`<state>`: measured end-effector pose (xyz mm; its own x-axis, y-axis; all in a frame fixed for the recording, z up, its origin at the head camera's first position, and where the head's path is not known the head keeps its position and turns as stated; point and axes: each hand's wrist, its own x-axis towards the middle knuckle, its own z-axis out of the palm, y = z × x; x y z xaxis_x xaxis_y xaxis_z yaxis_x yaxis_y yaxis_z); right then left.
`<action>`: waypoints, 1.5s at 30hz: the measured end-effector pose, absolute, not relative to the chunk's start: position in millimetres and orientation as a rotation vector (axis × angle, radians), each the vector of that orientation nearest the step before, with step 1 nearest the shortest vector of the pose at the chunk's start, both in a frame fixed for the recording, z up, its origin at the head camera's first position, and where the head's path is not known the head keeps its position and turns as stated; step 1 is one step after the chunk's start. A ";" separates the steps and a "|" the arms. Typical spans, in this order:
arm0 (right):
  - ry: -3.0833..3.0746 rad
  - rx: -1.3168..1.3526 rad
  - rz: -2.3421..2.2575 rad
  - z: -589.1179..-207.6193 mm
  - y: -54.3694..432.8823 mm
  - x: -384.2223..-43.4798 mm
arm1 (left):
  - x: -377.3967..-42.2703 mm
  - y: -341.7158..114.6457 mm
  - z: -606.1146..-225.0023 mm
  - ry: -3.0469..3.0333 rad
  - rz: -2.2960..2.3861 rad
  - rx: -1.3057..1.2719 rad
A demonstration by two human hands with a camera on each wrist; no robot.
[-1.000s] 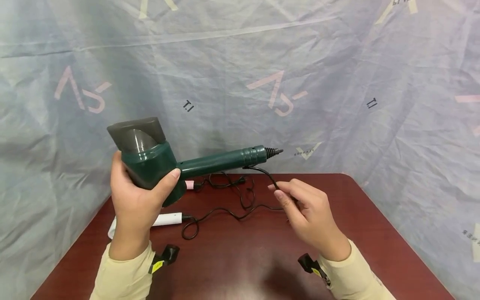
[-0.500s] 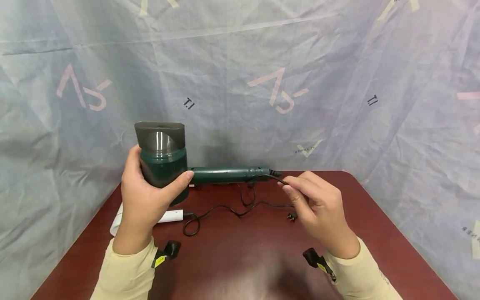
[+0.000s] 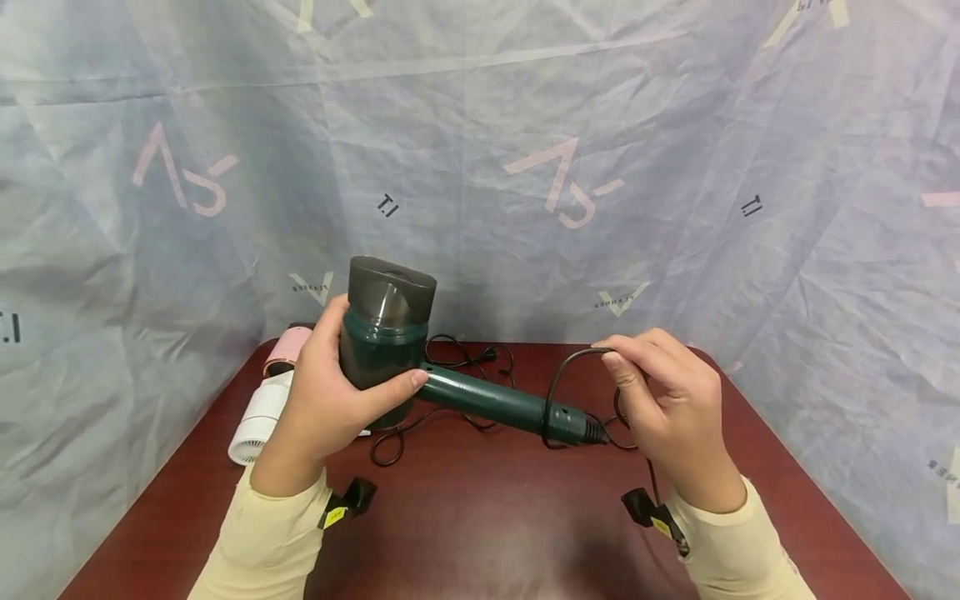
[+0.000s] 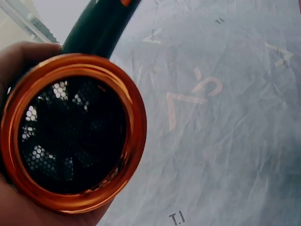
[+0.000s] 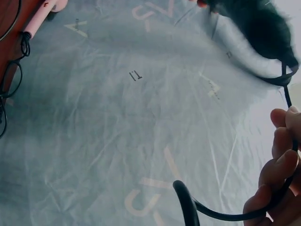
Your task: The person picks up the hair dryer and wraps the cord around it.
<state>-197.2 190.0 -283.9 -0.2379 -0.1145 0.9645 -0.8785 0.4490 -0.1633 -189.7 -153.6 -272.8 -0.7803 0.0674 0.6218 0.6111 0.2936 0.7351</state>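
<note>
A dark green hair dryer [image 3: 487,396] with a smoky grey nozzle [image 3: 392,293] is held above the table. My left hand [image 3: 330,408] grips it round the barrel, thumb near the base of the handle. The handle slopes down to the right. In the left wrist view the copper-coloured ring [image 4: 136,127] round its rear grille faces the camera. Between thumb and fingers, my right hand [image 3: 675,408] pinches the dryer's black cord [image 3: 553,387], which loops round the lower handle. The right wrist view has the cord [image 5: 225,216] running through the curled fingers.
On the table [image 3: 465,533], a white hair dryer [image 3: 257,425] lies at the left, partly behind my left forearm. Beyond it is a pink hair dryer [image 3: 288,343]. Black cords [image 3: 386,454] trail behind the held dryer. A grey printed curtain [image 3: 465,167] surrounds the table.
The green hair dryer has moved right, and its handle has swung from sloping up to sloping down. My right hand has moved right, and the cord now loops over the handle.
</note>
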 end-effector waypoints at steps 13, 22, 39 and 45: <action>-2.079 0.829 0.873 -300.5 189.0 -220.4 | -188.7 -150.0 -266.0 -1.966 -1.625 -0.716; -2.351 0.888 1.100 -314.7 172.0 -219.7 | -185.1 -151.0 -261.1 -1.699 -1.772 -0.609; -2.426 1.198 0.923 -308.8 150.6 -204.5 | -180.3 -141.0 -243.1 -1.349 -1.834 -0.549; -2.427 1.180 0.908 -301.7 153.4 -191.0 | -176.9 -135.8 -241.4 -1.289 -1.816 -0.558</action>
